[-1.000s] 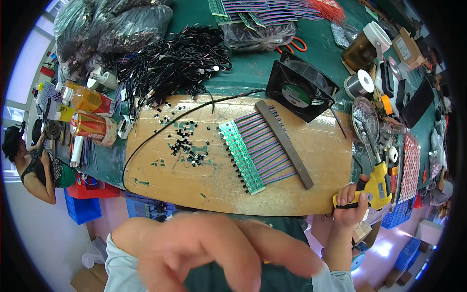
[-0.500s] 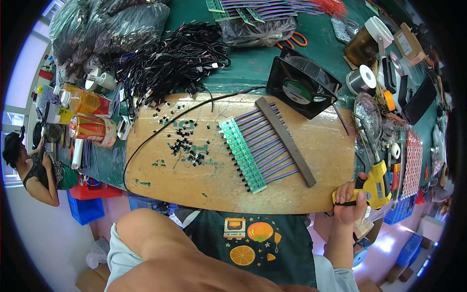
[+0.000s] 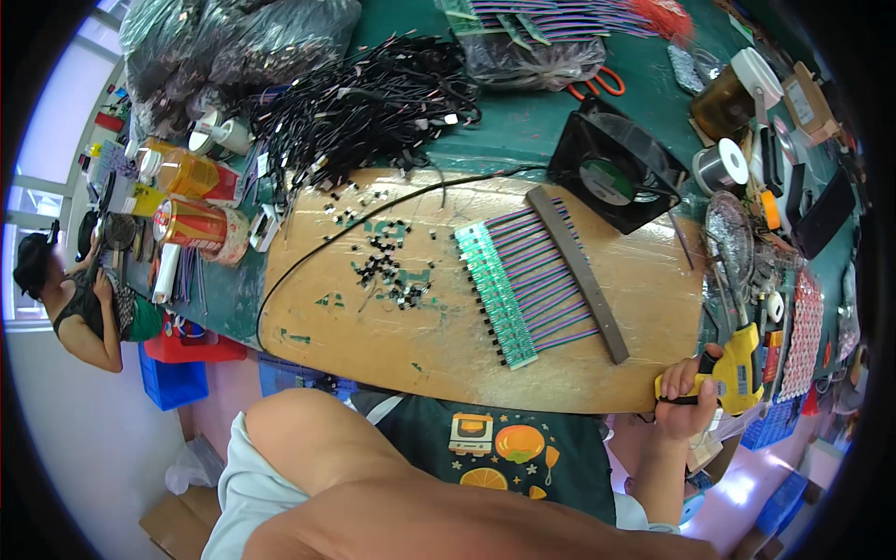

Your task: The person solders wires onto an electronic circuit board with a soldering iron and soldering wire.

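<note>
My right hand (image 3: 688,409) is at the right front corner of the worktop, its fingers wrapped round the grip of a yellow gun-shaped tool (image 3: 743,371) with a long thin nozzle. I cannot make out exactly what kind of tool it is. Bent across the lower edge is my left arm (image 3: 322,434); its hand is out of sight. On the brown board (image 3: 373,345) lies a row of green circuit boards (image 3: 497,297) with small black parts along its left side. Purple and pink wires (image 3: 551,313) run from it under a dark flat bar (image 3: 579,275).
Small black components (image 3: 397,275) lie scattered left of the circuit boards. Behind are black cables (image 3: 364,112), a black fan (image 3: 616,168) and bagged goods (image 3: 243,47). A solder spool (image 3: 721,166) stands at right, a red can (image 3: 191,224) at left. Another person (image 3: 79,299) sits far left.
The whole view has shifted, so the table things appear farther right. My right hand keeps its grip on the yellow tool, and the circuit boards and bar stay in place on the board.
</note>
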A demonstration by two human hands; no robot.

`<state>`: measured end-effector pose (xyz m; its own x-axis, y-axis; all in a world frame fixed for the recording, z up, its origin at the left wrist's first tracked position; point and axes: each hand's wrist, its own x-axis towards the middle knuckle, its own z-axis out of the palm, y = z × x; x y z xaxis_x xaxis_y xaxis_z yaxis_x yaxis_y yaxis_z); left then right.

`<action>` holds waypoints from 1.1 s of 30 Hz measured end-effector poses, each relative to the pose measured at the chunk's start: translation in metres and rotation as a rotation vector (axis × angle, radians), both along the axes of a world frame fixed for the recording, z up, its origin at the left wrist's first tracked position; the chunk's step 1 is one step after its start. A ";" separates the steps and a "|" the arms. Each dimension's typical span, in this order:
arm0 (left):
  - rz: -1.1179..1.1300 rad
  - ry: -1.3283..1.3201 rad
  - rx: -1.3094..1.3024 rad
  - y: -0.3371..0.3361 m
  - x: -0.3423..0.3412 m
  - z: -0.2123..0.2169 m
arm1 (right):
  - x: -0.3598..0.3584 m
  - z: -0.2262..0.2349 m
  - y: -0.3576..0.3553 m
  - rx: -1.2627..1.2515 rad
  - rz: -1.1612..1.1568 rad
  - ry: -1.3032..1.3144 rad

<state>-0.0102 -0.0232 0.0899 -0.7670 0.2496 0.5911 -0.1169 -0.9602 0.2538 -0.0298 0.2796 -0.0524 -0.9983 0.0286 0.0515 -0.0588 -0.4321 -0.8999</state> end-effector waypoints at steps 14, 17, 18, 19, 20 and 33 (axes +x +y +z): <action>0.269 -0.612 -0.171 -0.061 -0.026 -0.050 | 0.002 -0.005 0.001 -0.058 -0.024 0.030; 0.296 -0.615 -0.192 -0.064 -0.028 -0.053 | 0.001 -0.003 0.000 -0.047 -0.031 0.038; 0.318 -0.619 -0.209 -0.065 -0.029 -0.052 | 0.001 -0.003 -0.001 -0.049 -0.033 0.045; 0.341 -0.623 -0.226 -0.066 -0.031 -0.052 | 0.001 -0.003 -0.002 -0.056 -0.050 0.034; 0.342 -0.616 -0.228 -0.069 -0.031 -0.055 | 0.002 -0.003 -0.003 -0.062 -0.065 0.024; 1.445 -0.501 -1.497 -0.177 -0.094 -0.050 | 0.001 -0.007 0.002 -0.078 -0.048 0.002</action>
<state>-0.1040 -0.2001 0.0395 -0.7895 -0.5384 0.2947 0.0445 0.4287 0.9024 -0.0284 0.2814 -0.0598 -0.9956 0.0803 0.0488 -0.0825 -0.4973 -0.8637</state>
